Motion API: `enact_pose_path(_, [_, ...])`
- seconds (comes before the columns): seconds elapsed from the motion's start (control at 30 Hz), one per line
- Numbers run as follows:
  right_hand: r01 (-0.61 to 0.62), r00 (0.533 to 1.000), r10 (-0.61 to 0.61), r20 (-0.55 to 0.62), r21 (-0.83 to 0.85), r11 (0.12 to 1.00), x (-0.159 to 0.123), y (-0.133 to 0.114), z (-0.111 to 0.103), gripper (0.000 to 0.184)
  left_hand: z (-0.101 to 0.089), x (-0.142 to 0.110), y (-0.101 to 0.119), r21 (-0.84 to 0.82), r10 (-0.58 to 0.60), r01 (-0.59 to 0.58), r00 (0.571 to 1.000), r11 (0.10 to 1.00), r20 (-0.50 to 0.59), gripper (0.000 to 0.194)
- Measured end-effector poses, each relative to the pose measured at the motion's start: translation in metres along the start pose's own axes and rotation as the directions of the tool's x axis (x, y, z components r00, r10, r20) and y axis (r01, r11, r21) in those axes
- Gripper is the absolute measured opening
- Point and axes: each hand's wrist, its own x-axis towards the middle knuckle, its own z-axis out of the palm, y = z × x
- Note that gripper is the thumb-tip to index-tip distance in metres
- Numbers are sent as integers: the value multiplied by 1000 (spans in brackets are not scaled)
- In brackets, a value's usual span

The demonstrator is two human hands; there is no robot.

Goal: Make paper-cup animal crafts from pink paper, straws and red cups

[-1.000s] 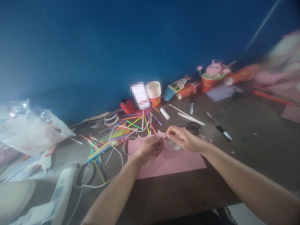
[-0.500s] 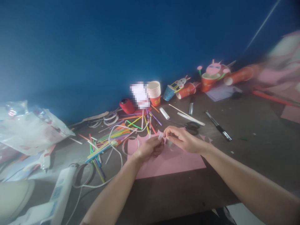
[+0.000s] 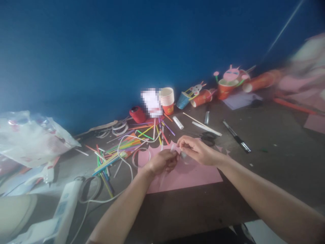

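- Head view: clear strip (image 3: 173, 147) in L hand (image 3: 164, 162), fingers curled round it, over pink sheet (image 3: 193, 176)
- R hand (image 3: 196, 150) pinched narrow nr strip tip, can't tell if gripping
- Scissors (image 3: 209, 139) just beyond R hand, pen (image 3: 237, 137) farther right
- Dark tabletop (image 3: 193, 206) runs off sheet's near & right edges

Pink paper (image 3: 194, 174) on dark table (image 3: 281, 166)
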Motion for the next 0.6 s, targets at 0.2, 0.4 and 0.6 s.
enact_pose_path(0.2, [-38,998,38,58,5,999,-1,-1,0,10,-3,-2,-3,11,-32,31,995,999,96,25])
enact_pose_path(0.4, [-35,994,47,100,-113,993,-3,2,2,11,-9,-1,-10,148,-113,90,981,985,159,29])
enact_pose_path(0.6, [-26,994,47,102,-197,980,-3,4,4,9,-9,0,-10,150,-112,84,976,985,187,30])
